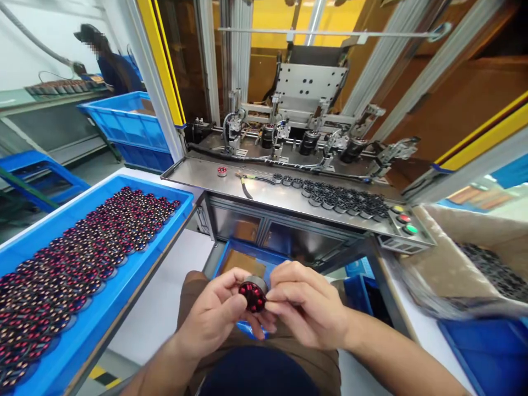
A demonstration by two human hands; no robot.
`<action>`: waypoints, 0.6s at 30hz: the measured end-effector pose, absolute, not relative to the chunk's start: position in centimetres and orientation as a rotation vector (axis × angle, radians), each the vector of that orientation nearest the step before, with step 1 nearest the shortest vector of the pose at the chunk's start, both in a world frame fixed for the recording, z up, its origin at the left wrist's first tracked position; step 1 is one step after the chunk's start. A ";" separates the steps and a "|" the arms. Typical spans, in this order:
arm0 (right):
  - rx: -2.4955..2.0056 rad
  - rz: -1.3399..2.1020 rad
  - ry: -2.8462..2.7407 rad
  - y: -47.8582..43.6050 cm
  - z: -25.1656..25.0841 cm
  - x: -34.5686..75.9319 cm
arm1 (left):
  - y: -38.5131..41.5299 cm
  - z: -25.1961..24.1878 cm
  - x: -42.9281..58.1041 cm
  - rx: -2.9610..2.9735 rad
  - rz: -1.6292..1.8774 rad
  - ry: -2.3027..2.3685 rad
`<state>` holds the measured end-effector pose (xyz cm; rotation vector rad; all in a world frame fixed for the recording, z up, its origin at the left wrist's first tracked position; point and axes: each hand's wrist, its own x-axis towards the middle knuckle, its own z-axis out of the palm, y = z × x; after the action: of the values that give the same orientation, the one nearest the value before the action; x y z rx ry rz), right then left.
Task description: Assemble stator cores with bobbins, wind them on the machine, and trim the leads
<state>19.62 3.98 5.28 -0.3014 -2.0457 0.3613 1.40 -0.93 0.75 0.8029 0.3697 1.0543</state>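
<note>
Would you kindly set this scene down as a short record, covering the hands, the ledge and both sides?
Left hand: holds round part with red segments
Right hand: fingertips at that part's edge; anything pinched is too small to tell
Metal ledge: pliers, one red-topped part, many dark parts
Controls: yellow button, red button, green button
Left side: blue tray of red-and-black parts
Right side: box containing dark pieces

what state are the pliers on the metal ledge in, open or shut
Open: the pliers' two handles spread wide apart on the metal ledge. Their tips are too small to judge.
</note>
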 end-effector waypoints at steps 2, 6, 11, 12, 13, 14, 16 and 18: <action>-0.262 0.454 -2.039 4.1 5.6 19.8 | -0.9 0.6 1.4 0.808 1.121 0.394; -0.262 0.583 -2.008 4.7 6.3 20.1 | -0.9 0.5 1.5 0.813 1.153 0.428; -0.259 0.538 -2.031 5.0 6.2 20.3 | -1.2 1.2 1.8 0.811 1.175 0.504; -0.275 0.528 -2.040 4.9 6.1 20.3 | -1.3 1.4 1.8 0.811 1.200 0.513; -0.303 0.528 -2.044 4.8 6.1 20.3 | -1.4 1.5 1.9 0.810 1.233 0.517; -0.342 0.536 -2.042 4.7 6.1 20.2 | -1.4 1.5 1.9 0.808 1.276 0.519; -0.427 0.572 -2.038 4.6 6.2 20.1 | -1.3 1.6 1.7 0.803 1.378 0.504; -0.450 0.605 -2.055 4.7 6.4 20.0 | -0.9 1.6 1.5 0.787 1.464 0.462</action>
<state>19.95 4.67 6.36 -0.4500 -2.0554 0.6050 1.53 -0.92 1.55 0.7867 0.4624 1.4642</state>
